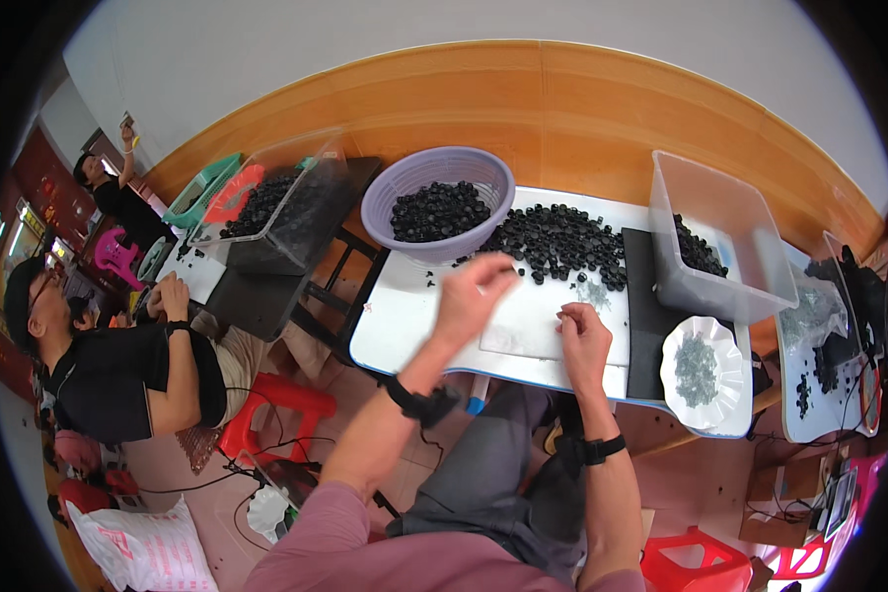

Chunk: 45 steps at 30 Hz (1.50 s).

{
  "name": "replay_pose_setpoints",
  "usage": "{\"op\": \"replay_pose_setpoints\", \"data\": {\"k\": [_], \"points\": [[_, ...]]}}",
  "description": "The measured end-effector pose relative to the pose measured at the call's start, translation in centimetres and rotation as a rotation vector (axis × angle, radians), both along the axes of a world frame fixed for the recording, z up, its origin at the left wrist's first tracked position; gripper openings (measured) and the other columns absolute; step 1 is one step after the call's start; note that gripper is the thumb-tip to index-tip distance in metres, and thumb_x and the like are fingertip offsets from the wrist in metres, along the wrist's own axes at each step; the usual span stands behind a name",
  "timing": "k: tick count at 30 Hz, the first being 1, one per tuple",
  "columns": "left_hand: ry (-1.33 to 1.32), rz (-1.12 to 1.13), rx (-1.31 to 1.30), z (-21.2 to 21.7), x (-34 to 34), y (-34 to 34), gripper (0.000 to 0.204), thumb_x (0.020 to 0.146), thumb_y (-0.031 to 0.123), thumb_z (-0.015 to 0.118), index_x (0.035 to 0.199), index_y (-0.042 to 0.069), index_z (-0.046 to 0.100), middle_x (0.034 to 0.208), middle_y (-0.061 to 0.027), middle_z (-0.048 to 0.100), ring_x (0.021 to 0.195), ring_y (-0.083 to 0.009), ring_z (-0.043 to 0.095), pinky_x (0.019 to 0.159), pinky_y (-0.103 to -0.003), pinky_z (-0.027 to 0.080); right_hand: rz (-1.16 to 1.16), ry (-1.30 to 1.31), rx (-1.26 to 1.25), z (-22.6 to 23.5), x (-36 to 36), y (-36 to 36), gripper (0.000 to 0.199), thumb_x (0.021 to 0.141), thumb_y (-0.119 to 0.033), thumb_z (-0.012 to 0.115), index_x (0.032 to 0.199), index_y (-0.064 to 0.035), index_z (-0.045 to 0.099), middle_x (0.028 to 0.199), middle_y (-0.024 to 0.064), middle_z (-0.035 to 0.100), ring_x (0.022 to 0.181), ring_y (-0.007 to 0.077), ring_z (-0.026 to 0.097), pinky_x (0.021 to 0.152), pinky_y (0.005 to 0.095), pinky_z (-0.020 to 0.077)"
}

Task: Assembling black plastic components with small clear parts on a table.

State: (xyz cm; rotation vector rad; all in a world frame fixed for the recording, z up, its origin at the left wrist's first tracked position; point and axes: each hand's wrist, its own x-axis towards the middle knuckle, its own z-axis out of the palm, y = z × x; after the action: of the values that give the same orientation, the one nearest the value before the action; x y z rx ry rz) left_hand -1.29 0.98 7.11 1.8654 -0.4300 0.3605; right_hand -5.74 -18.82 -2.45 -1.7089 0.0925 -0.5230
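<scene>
White printed sack [143, 548] with red markings on the floor, lower left; small screen device [841, 498], lower right

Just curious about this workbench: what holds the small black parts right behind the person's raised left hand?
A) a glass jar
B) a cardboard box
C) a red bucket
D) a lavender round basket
D: the lavender basket with slotted walls sits behind the left hand, holding small black parts.
</scene>
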Motion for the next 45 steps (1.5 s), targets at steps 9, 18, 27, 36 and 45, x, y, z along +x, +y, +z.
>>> {"op": "replay_pose_setpoints", "data": {"k": [9, 18, 27, 36, 45], "points": [[-0.34, -0.123, 0.585, 2.2, 7.7, 2.4, 0.046, 0.083, 0.002, 0.073, 0.128, 0.0, 0.062, 0.122, -0.0207, 0.066, 0.115, -0.0395, 0.062, 0.102, -0.045, 0.049, -0.258, -0.164, 0.166, 1.2, 0.5, -0.2, 0.012, 0.099, 0.0, 0.061, 0.108, 0.0027, 0.068, 0.093, 0.0085, 0.073, 0.076, 0.0117, 0.068, 0.07, 0.027, 0.0574], [-0.123, 0.081, 0.568, -6.2, 6.5, -2.3, 0.037, 0.088, 0.012, 0.072, 0.124, 0.002, 0.068, 0.098, -0.0178, 0.066, 0.093, -0.0341, 0.067, 0.086, -0.044, 0.053, -0.337, -0.162, 0.174, 1.3, 0.2, -0.7, 0.014, 0.098, -0.001, 0.063, 0.112, 0.0024, 0.068, 0.093, 0.0058, 0.071, 0.07, 0.0091, 0.063, 0.064, 0.0248, 0.0512], [0.069, 0.067, 0.624, -5.1, 5.3, -2.6, 0.027, 0.085, 0.016, 0.077, 0.109, 0.004, 0.074, 0.104, -0.0156, 0.066, 0.105, -0.0362, 0.065, 0.094, -0.046, 0.052, -0.331, -0.147, 0.186, 1.1, 0.4, -0.5, 0.014, 0.098, -0.001, 0.064, 0.111, 0.0028, 0.068, 0.094, 0.0052, 0.07, 0.07, 0.0081, 0.062, 0.063, 0.0239, 0.0515], [-0.21, -0.011, 0.774, -3.9, 5.9, -4.3, 0.021, 0.084, 0.015, 0.077, 0.104, 0.008, 0.076, 0.099, -0.0092, 0.066, 0.099, -0.0293, 0.064, 0.087, -0.044, 0.05, -0.337, -0.157, 0.182, 1.4, 0.3, -0.2, 0.013, 0.096, 0.0, 0.064, 0.109, 0.0019, 0.069, 0.087, 0.0045, 0.069, 0.066, 0.0081, 0.06, 0.061, 0.025, 0.0517], [-0.147, -0.018, 0.705, -4.1, 5.8, -3.3, 0.018, 0.082, 0.016, 0.079, 0.098, 0.007, 0.078, 0.093, -0.0114, 0.076, 0.093, -0.0298, 0.071, 0.086, -0.043, 0.051, -0.299, -0.125, 0.151, 1.3, 0.4, -0.4, 0.013, 0.095, 0.0, 0.065, 0.107, 0.0013, 0.069, 0.085, 0.0053, 0.07, 0.065, 0.0088, 0.06, 0.06, 0.0263, 0.0507]]}}
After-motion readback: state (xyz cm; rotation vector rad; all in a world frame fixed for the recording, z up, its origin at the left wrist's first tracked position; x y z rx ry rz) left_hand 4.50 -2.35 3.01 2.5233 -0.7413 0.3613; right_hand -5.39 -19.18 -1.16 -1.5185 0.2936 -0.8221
